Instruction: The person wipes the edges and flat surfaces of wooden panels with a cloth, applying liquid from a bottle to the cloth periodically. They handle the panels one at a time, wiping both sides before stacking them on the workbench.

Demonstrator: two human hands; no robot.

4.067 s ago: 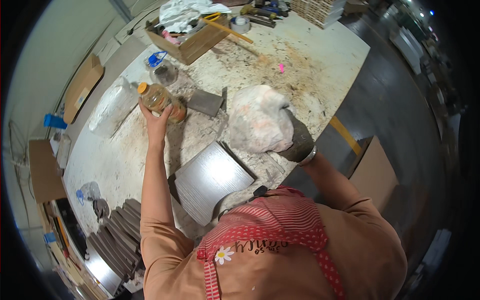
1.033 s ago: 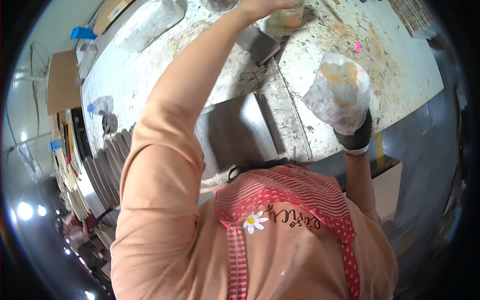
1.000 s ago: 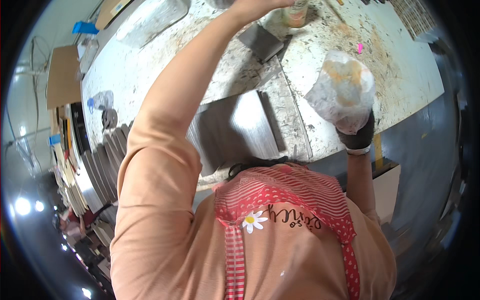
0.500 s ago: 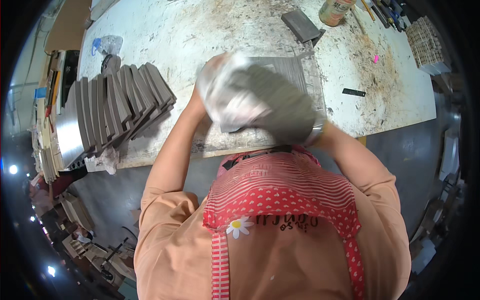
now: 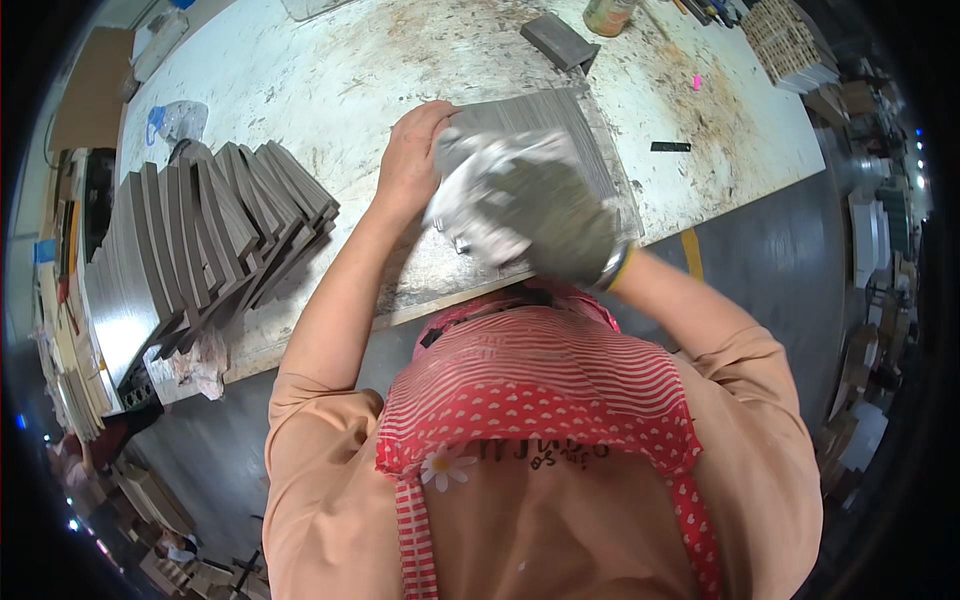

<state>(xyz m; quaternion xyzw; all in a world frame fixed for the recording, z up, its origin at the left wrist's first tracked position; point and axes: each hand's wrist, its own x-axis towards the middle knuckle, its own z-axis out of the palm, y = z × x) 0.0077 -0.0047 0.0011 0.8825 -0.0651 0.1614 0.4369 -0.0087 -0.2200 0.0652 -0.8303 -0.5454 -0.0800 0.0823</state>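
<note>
A flat grey wood-grained board lies on the worktable in front of me. My left hand, bare, grips its left edge with curled fingers, partly behind the cloth. My right hand wears a grey-green work glove and is smeared by motion. Bunched under that glove is a crumpled white cloth, pressed on the near part of the board and covering much of it.
On the left leans a row of several grey curved boards, with a clear plastic bottle behind. Farther back are a small grey block, a jar and a woven stack. A black strip lies right on the stained white table.
The cloth and my gloved hand have shifted across the board, away from my left hand, which now shows at the edge. The whole view has also shifted.
</note>
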